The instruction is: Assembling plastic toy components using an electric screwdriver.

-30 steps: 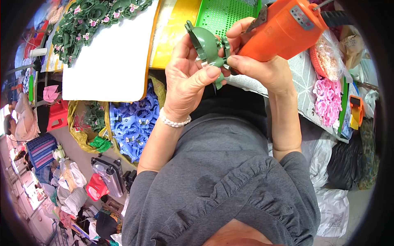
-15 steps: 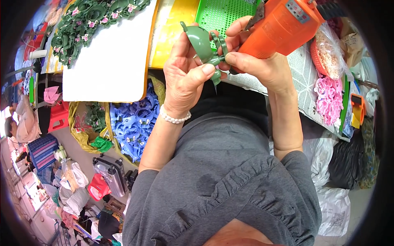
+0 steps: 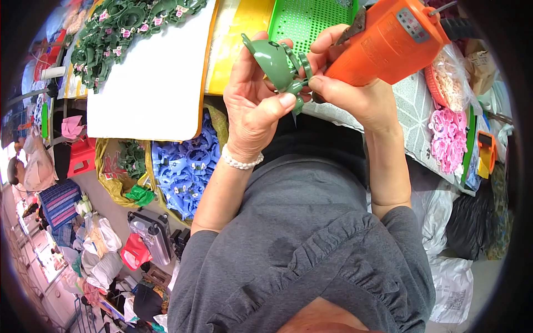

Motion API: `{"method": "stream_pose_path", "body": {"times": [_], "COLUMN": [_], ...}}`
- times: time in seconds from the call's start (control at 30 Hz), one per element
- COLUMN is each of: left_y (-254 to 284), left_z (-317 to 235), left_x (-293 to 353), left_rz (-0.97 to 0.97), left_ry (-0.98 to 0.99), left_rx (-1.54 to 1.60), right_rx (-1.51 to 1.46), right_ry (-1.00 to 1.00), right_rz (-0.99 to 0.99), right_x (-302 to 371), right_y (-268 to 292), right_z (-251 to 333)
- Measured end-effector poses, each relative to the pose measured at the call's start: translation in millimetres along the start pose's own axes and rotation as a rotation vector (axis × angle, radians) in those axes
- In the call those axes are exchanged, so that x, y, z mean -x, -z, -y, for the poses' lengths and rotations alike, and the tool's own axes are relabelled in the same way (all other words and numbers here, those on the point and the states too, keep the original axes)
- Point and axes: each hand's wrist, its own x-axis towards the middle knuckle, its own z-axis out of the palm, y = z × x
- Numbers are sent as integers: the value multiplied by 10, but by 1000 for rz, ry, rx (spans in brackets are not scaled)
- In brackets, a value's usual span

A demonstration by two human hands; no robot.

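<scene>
My left hand (image 3: 252, 105) grips a green plastic part (image 3: 276, 62) with a rounded body and several prongs, holding it up in front of my chest. My right hand (image 3: 347, 91) is wrapped around an orange power tool (image 3: 388, 41), its tip pressed against the prongs of the green part. A white bead bracelet (image 3: 240, 162) circles my left wrist. Both hands meet above the front edge of the table, just below a green perforated tray (image 3: 308, 19).
A white board (image 3: 155, 83) and a yellow sheet (image 3: 233, 44) lie on the table, with green and pink flower parts (image 3: 119, 33) beyond. A bag of blue plastic parts (image 3: 186, 166) sits below the table. Pink parts (image 3: 447, 139) lie at right.
The green part has turned in my left hand and both hands have risen slightly toward the green tray. The orange tool stays against it.
</scene>
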Motion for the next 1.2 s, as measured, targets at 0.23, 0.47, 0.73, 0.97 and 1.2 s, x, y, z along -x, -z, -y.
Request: {"method": "stream_pose_path", "body": {"times": [0.23, 0.47, 0.73, 0.97, 1.2], "left_y": [65, 97, 319, 688, 1459], "left_z": [64, 34, -324, -801, -1673], "left_x": [25, 35, 210, 690, 1114], "left_rz": [-8, 38, -127, -413, -756], "left_ry": [-91, -9, -172, -450, -770], "left_rx": [-32, 60, -229, -697, -1185], "right_rx": [67, 30, -7, -51, -78], "right_ry": [119, 117, 294, 237, 206], "right_rz": [6, -144, -219, -131, -97], "right_x": [6, 34, -92, -59, -142], "right_y": [-37, 136, 151, 222, 91], "right_z": [-105, 16, 35, -8, -21]}}
